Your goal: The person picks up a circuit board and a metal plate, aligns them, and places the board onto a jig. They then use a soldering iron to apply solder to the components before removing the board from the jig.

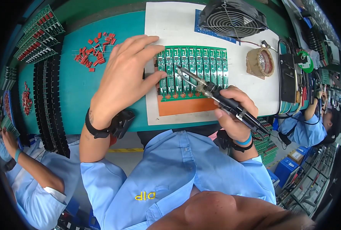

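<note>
A green panel of several narrow circuit boards (pixel 195 73) lies on an orange-brown mat (pixel 186 108), above a white sheet. My left hand (pixel 126 73) is spread at the panel's left edge, with its thumb and index fingertips on or just over that edge; it grips nothing that I can see. In my closed right hand (pixel 237 111) is a black soldering iron (pixel 232 105) with a thin metal tube alongside its tip. It slants up and left, and its tip is over the left-middle part of the panel. Whether the tip touches a solder joint is too small to tell.
Loose red components (pixel 95 51) lie on the teal table (pixel 78 107). Black slotted racks (pixel 47 99) stand at left. A black fan (pixel 233 19) and a tape roll (pixel 260 62) sit beyond the panel. Co-workers (pixel 306 124) sit on both sides.
</note>
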`<action>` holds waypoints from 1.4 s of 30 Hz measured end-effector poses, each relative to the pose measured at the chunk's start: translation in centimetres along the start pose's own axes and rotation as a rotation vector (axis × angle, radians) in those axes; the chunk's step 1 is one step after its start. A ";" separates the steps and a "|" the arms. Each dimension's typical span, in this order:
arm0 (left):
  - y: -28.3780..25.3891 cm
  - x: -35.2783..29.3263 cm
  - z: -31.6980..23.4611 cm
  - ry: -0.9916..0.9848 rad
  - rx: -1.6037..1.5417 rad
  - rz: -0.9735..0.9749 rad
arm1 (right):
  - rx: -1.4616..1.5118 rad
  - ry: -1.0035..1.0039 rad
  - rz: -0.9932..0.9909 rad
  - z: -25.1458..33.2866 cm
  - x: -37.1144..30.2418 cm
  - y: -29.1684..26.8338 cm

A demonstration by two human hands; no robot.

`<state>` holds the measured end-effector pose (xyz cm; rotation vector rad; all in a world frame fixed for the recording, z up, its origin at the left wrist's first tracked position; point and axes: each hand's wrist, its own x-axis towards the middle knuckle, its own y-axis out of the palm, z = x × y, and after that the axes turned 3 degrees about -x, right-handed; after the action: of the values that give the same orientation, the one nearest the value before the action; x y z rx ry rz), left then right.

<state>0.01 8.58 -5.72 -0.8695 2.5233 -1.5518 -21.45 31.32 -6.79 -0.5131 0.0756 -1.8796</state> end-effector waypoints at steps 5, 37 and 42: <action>0.0 -0.6 -0.3 -0.045 0.003 0.011 | -0.027 0.084 0.066 0.1 0.8 1.1; 0.2 -0.5 -0.7 -0.096 -0.014 0.030 | 0.036 0.240 0.062 0.6 1.7 1.3; 0.4 -0.4 -0.7 -0.091 -0.025 0.018 | 0.034 0.239 0.035 1.1 1.3 0.9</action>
<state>-0.10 9.50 -5.82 -0.8967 2.4854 -1.4447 -20.64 29.99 -5.67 -0.2609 0.2092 -1.8974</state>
